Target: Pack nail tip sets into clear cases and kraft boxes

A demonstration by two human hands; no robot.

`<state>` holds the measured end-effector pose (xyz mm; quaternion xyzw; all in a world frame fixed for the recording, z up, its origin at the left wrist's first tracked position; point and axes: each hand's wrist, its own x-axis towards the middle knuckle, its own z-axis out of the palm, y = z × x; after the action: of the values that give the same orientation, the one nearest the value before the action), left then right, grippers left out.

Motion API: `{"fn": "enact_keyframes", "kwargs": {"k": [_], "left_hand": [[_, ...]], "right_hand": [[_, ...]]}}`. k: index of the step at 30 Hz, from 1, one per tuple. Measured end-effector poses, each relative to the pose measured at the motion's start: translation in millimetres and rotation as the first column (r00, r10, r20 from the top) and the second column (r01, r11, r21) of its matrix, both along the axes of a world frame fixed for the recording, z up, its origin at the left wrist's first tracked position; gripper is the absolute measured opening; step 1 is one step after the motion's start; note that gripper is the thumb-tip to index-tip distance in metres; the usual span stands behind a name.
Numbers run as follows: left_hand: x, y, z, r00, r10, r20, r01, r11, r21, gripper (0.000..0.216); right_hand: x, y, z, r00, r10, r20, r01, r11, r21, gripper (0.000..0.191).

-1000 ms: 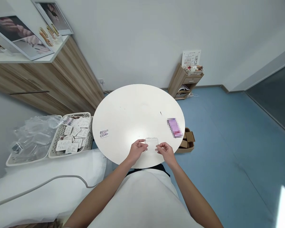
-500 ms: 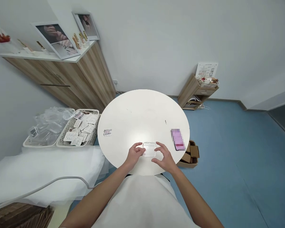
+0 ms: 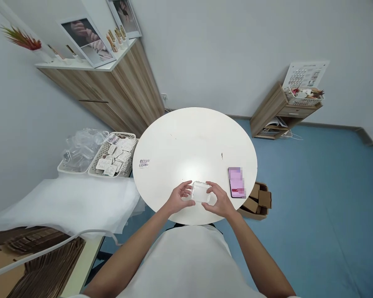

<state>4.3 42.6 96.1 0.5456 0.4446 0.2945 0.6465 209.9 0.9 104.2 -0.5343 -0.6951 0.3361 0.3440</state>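
A small clear plastic box is at the near side of the round white table, its contents too faint to make out. My left hand has its fingers curled at the box's left edge and its thumb at the lower left corner. Around the right edge, my right hand grips with thumb below and fingertips above. Off to the left on the table lies a small card of printed nail designs. A phone with a pink, blurred screen lies right of my right hand.
Left of the table stand a white basket of cards and a basket of clear plastic packaging. White sheeting covers a surface below them. A carton of brown boxes sits on the floor at right. A cable crosses the lower left.
The view has shifted, so the surroundings sit differently. My left fingers have moved from over the box to its left edge, and my right hand has closed in on its right edge.
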Motion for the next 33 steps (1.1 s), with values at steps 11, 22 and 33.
{"fn": "enact_keyframes", "kwargs": {"k": [11, 22, 33], "left_hand": [[2, 8, 28.3, 0.971, -0.227, -0.07, 0.234, 0.965, 0.116, 0.088], [2, -6, 23.2, 0.96, -0.215, 0.181, 0.229, 0.972, -0.059, 0.081], [0, -6, 36.8, 0.941, -0.157, 0.3, 0.207, 0.968, -0.141, 0.086]], "right_hand": [[0, 8, 7.3, 0.995, 0.084, 0.044, -0.09, 0.984, 0.155, 0.037], [-7, 5, 3.4, 0.999, 0.039, 0.021, -0.043, 0.972, 0.229, 0.035], [-3, 11, 30.2, 1.0, -0.008, -0.002, 0.008, 0.993, 0.122, 0.033]]}}
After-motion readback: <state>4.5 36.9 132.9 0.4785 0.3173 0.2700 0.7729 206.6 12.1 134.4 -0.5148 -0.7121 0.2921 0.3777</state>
